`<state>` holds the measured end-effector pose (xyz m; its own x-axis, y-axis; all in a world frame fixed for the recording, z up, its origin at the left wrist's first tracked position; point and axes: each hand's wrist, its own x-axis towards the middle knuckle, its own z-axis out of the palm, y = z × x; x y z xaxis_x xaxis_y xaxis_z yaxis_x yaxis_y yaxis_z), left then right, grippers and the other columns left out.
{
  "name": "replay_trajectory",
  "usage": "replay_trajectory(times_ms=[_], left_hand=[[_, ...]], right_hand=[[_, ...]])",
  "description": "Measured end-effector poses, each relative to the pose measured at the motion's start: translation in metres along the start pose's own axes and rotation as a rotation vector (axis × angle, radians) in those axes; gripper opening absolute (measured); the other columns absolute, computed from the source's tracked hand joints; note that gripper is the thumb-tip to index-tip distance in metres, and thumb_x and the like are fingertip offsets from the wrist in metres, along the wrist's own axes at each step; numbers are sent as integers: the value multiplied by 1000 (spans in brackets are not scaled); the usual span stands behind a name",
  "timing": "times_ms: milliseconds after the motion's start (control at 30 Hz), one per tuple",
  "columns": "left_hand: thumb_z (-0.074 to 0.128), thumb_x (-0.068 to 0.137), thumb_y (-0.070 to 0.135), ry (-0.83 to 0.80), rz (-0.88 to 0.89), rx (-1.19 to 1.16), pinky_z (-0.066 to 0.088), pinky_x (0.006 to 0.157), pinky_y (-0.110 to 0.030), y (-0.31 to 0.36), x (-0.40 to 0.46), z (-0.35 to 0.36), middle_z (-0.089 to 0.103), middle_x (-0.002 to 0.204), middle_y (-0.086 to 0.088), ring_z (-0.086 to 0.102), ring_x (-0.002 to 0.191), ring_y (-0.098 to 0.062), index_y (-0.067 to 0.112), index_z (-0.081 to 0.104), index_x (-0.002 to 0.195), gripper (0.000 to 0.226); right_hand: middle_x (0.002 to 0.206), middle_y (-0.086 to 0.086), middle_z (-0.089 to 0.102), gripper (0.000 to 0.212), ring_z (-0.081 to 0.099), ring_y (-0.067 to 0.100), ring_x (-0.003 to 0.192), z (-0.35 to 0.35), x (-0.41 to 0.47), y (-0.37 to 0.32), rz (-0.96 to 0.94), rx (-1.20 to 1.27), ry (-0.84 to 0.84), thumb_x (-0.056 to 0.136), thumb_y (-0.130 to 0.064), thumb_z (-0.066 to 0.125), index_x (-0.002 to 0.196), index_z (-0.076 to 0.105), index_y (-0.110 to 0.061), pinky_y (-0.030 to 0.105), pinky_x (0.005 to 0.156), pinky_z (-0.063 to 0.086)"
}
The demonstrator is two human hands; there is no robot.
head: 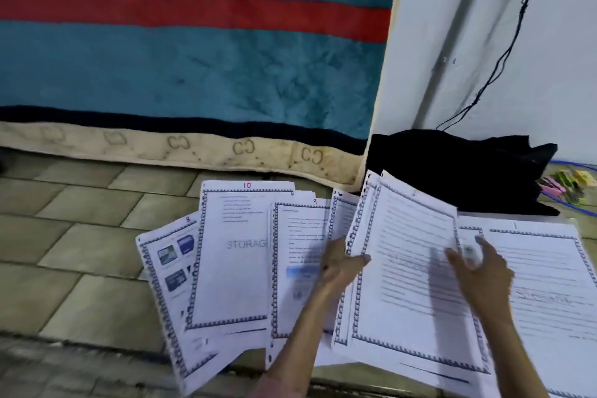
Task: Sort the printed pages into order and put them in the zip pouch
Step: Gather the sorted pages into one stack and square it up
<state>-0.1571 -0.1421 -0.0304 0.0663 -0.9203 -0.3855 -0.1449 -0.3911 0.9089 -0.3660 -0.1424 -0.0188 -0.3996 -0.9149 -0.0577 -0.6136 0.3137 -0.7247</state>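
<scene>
Printed pages with patterned borders lie fanned out on a tiled floor [80,236]. From the left, one page shows small pictures [168,271], the next is numbered 10 [232,255], and the next is numbered 9 [298,236]. The left hand [339,265] pinches the left edge of a lifted, tilted page of text [403,268], thumb on top. The right hand [481,265] hovers just over that page's right edge, fingers spread and relaxed. Beneath lies a page numbered 1 [542,275]. Behind are a teal blanket with a red stripe [193,58], a black cloth [458,168] and a white wall [549,74]. The picture is blurred.
</scene>
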Motion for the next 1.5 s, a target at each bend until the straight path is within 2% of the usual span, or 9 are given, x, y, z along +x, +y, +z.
replay_trajectory(times_ms=[100, 200, 333, 533, 700, 867, 1033, 1333, 1500], left_hand=[[61, 88, 8, -98, 29, -146, 45, 65, -5, 8, 0, -7, 58, 114, 6, 52, 102, -6, 11, 55, 127, 39], [63, 87, 10, -113, 37, -194, 46, 68, -4, 10, 4, 0, 59, 118, 8, 55, 108, -8, 12, 58, 124, 38], [60, 89, 11, -127, 31, -226, 47, 80, -15, 9, 6, 12, 63, 109, 5, 57, 100, -8, 11, 60, 120, 32], [42, 98, 34, 19, 40, -18, 46, 74, -21, -8, 17, 24, 67, 97, -3, 58, 84, -13, 16, 62, 91, 28], [49, 94, 12, 87, 201, 338, 44, 73, -24, -13, 17, 40, 60, 120, -19, 60, 107, -27, -1, 44, 125, 34], [56, 89, 14, 56, 111, 386, 53, 79, -39, -11, 21, 57, 65, 108, -18, 64, 99, -30, 2, 47, 120, 34], [58, 88, 20, 68, 88, 413, 55, 83, -33, -19, 27, 56, 69, 108, -12, 65, 95, -24, 7, 62, 107, 23], [61, 87, 16, 194, 144, 317, 53, 79, -36, -17, 25, 17, 61, 85, -6, 57, 79, -15, 15, 58, 78, 10], [59, 90, 16, 462, 134, 209, 45, 88, -19, -16, 14, -48, 67, 114, -9, 64, 102, -21, 5, 62, 115, 28]], right_hand=[[131, 23, 54, 119, 54, 35, 118, -27, 3, 4, 183, 72, -115, 41, -78, 62, 135, 44, -7, 46, 99, 39], [107, 19, 66, 72, 63, 25, 86, -42, 6, 7, 224, 205, -260, 67, -50, 77, 117, 61, -1, 38, 86, 45], [96, 16, 73, 83, 69, 37, 90, -42, 30, 42, 303, 330, -359, 38, -42, 92, 106, 67, -1, 64, 91, 45], [82, 9, 75, 42, 64, 34, 96, -59, 17, 43, 355, 496, -253, 73, -13, 74, 111, 62, 2, 65, 99, 34], [85, 17, 72, 108, 68, 36, 87, -75, 105, 228, 433, 289, -92, 14, -68, 84, 95, 69, 1, 53, 83, 53], [100, 35, 58, 41, 48, 31, 85, -84, 6, 59, 445, 114, 55, 71, -4, 79, 54, 42, -8, 44, 83, 40], [92, 28, 59, 19, 57, 40, 92, -65, 17, 61, 397, 32, 10, 74, -1, 76, 82, 60, 7, 45, 86, 43], [114, 35, 55, 65, 53, 49, 105, -64, 36, 69, 318, -230, 140, 68, -18, 83, 116, 47, 6, 53, 92, 42], [123, 37, 48, 58, 43, 52, 114, -15, 20, 8, -178, -259, 448, 85, -31, 57, 131, 41, 1, 60, 89, 39]])
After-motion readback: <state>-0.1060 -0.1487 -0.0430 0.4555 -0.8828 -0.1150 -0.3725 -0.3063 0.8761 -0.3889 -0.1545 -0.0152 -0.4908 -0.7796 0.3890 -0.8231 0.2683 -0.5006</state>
